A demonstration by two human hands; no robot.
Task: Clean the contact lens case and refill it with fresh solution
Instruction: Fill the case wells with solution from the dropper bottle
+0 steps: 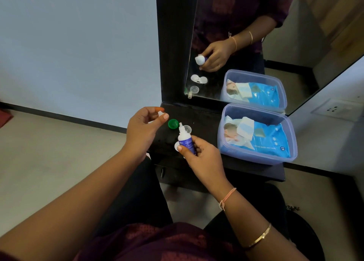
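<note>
My right hand point(204, 158) grips a small white solution bottle point(185, 139) with a purple label, its bare nozzle pointing up and away over the dark shelf point(206, 120). My left hand point(141, 130) pinches the bottle's small white cap point(160, 113) between thumb and fingers, to the left of the bottle. A green lens case lid point(173, 123) lies on the shelf beside a clear round lid point(187, 129). Part of the white lens case point(176, 146) shows under the bottle; most of it is hidden by my right hand.
A translucent blue tub point(291, 140) holding a pack of baby wet wipes point(262, 140) stands on the shelf at the right. A mirror point(256, 43) rises behind the shelf and reflects the hand, case and tub. A wall socket point(332, 109) sits far right.
</note>
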